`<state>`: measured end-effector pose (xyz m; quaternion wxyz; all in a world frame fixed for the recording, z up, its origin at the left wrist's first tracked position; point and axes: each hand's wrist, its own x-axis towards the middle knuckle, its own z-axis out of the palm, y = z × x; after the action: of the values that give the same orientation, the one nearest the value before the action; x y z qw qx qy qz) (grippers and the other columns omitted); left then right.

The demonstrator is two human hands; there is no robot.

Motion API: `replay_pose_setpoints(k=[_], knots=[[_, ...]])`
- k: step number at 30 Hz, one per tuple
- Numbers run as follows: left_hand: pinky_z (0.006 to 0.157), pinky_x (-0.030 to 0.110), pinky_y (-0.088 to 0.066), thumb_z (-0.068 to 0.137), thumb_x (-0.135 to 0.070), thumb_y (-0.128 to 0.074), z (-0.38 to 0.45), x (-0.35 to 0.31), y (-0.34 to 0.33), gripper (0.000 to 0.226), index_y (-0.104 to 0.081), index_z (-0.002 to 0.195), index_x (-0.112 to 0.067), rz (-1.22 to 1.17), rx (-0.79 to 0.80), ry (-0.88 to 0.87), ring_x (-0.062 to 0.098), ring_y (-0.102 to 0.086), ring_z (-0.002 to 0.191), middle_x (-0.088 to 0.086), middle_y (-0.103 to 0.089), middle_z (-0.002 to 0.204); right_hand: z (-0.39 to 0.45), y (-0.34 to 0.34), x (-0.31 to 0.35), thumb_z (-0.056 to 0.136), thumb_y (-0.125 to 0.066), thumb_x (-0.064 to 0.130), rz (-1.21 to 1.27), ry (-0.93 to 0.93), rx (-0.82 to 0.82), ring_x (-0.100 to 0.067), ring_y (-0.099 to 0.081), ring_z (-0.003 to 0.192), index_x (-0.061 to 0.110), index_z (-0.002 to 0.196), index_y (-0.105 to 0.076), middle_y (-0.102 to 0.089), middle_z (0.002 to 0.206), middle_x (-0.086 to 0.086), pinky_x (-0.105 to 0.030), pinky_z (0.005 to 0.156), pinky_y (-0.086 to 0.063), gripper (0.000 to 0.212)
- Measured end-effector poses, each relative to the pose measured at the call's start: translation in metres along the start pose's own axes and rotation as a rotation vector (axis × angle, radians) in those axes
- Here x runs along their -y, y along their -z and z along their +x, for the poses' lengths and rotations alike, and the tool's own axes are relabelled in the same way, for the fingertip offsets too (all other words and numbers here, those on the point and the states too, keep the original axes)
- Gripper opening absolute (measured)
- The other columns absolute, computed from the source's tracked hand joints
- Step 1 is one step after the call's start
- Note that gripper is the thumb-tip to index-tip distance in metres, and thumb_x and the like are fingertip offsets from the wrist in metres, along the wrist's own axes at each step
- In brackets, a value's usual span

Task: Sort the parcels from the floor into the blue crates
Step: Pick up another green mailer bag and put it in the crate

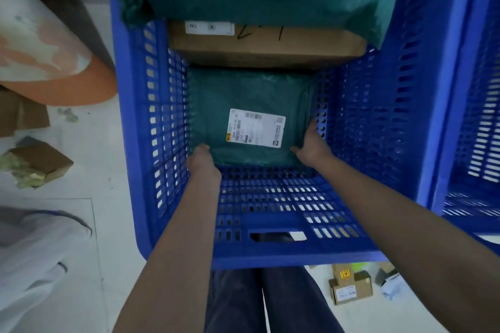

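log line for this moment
step: placing green parcel | crate: part full | left hand: gripping | right hand: gripping

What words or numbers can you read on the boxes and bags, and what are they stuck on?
"WU": on the white label of the cardboard box in the blue crate.
Black marker strokes on that box: no sure reading.
White shipping label on the green bag that both hands hold: barcodes and print, too small to read.
Small box on the floor: its label and yellow mark are too blurred.
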<state>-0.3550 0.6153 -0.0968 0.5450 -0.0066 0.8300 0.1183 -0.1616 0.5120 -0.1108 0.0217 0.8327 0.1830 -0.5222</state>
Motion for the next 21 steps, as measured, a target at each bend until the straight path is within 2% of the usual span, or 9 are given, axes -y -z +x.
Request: replay_pose_setpoints(k=[2,4,6,8,10,13,15,17,21], knots=[[0.087,0.034,-0.048,0.089,-0.011,-0.049,-0.014,-0.007,0.007,0.019,-0.056,0.107,-0.008,0.138,0.055,0.000,0.023,-0.054,0.095,0.010,-0.056,0.112,-0.020,0.016,0.007,0.092,-0.052,0.010,-0.335,-0.002,0.000,-0.030,-0.053,0.117,0.006,0.150,0.005,-0.044,0.141,-0.017,-0.034,0.088,-0.047,0.082],[0.088,0.037,-0.047,0.090,-0.015,-0.049,-0.037,-0.013,0.016,0.029,-0.054,0.116,-0.005,0.399,0.080,-0.051,0.026,-0.055,0.101,0.012,-0.055,0.113,-0.048,0.025,0.015,0.093,-0.050,0.011,-0.356,0.040,0.057,-0.028,-0.056,0.107,0.002,0.146,-0.018,-0.050,0.132,-0.018,-0.033,0.082,-0.047,0.063],[0.072,0.033,-0.043,0.090,-0.012,-0.048,-0.065,-0.016,0.023,0.013,-0.053,0.079,-0.006,0.668,0.145,-0.168,0.023,-0.051,0.076,0.012,-0.051,0.084,-0.077,0.026,0.020,0.093,-0.051,0.015,-0.211,0.131,0.108,-0.028,-0.057,0.102,0.004,0.133,-0.039,-0.056,0.124,-0.017,-0.033,0.085,-0.050,0.043],[0.073,0.033,-0.044,0.090,-0.008,-0.047,-0.089,-0.016,0.031,0.026,-0.044,0.065,-0.010,0.879,0.206,-0.258,0.021,-0.049,0.074,0.010,-0.049,0.076,-0.110,0.027,0.021,0.092,-0.053,0.018,-0.102,0.184,0.129,-0.030,-0.057,0.106,0.004,0.131,-0.042,-0.057,0.123,-0.018,-0.035,0.087,-0.050,0.042],[0.081,0.036,-0.048,0.094,-0.010,-0.044,-0.114,-0.014,0.041,0.011,-0.054,0.090,-0.006,0.990,0.319,-0.240,0.024,-0.056,0.085,0.013,-0.058,0.091,-0.141,0.024,0.012,0.092,-0.054,0.019,-0.033,0.183,0.133,-0.029,-0.057,0.105,0.005,0.139,-0.035,-0.055,0.125,-0.018,-0.035,0.086,-0.049,0.052],[0.084,0.036,-0.046,0.098,-0.014,-0.044,-0.141,-0.011,0.059,0.036,-0.043,0.133,-0.002,0.997,0.417,-0.217,0.027,-0.057,0.089,0.014,-0.058,0.098,-0.185,0.024,-0.006,0.092,-0.056,0.023,0.044,0.156,0.067,-0.029,-0.055,0.111,0.015,0.148,-0.021,-0.050,0.132,-0.014,-0.032,0.082,-0.045,0.066],[0.086,0.037,-0.046,0.099,-0.012,-0.044,-0.151,-0.007,0.074,0.040,-0.040,0.137,0.002,1.028,0.440,-0.210,0.027,-0.056,0.087,0.014,-0.059,0.091,-0.213,0.027,-0.024,0.091,-0.057,0.024,0.091,0.134,-0.007,-0.029,-0.056,0.111,0.018,0.147,-0.021,-0.048,0.135,-0.011,-0.034,0.080,-0.045,0.068],[0.087,0.039,-0.046,0.099,-0.010,-0.043,-0.163,-0.002,0.087,0.040,-0.039,0.137,0.002,1.093,0.470,-0.204,0.030,-0.057,0.095,0.017,-0.061,0.103,-0.239,0.033,-0.047,0.091,-0.057,0.022,0.124,0.122,-0.112,-0.028,-0.057,0.107,0.018,0.144,-0.028,-0.049,0.131,-0.009,-0.037,0.080,-0.046,0.061],[0.081,0.038,-0.045,0.099,-0.013,-0.043,-0.182,0.004,0.100,0.038,-0.044,0.132,0.004,1.065,0.543,-0.320,0.031,-0.059,0.087,0.020,-0.059,0.108,-0.281,0.037,-0.093,0.089,-0.058,0.012,0.453,0.122,-0.453,-0.024,-0.056,0.084,0.011,0.128,-0.047,-0.055,0.106,-0.004,-0.043,0.079,-0.048,0.041]])
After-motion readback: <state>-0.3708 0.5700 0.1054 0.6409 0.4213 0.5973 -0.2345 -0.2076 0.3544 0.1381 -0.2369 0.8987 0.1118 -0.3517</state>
